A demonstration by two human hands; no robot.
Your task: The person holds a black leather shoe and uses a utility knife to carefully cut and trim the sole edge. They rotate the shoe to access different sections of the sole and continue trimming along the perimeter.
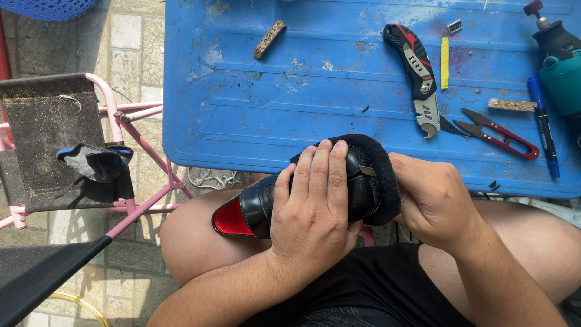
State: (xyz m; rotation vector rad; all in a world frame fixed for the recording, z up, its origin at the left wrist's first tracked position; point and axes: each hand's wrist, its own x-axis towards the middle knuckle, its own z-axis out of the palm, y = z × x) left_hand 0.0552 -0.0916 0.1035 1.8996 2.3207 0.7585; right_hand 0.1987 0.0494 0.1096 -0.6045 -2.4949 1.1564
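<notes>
A blue table (290, 115) fills the far side, its top scuffed and dusty. On it, from left to right, lie a brown strip (270, 39), a black-and-red folding knife (417, 75) with its blade out, a yellow stick (445, 62), red-handled snips (499, 134), a small cork-like block (512, 105), a blue marker (543, 134) and, at the far right, a teal-and-black rotary tool (558, 54). At the far left corner shows the rim of a blue basket (48, 8); what it holds cannot be seen. Left of the table stands a pink-framed stool (51, 139) with a dark seat, a black-and-blue glove (97, 162) lying on it.

Near, above the person's bare knees, a black shoe (260, 206) lies on its side at the table's near edge. It is glossy, with a red sole showing at its left end and a black padded heel part at the right. The left hand (315, 212) wraps over the shoe's middle, fingers closed around it. The right hand (433, 203) presses against the heel end, fingers curled and pinched on a small metal blade (367, 171) set against the shoe.
</notes>
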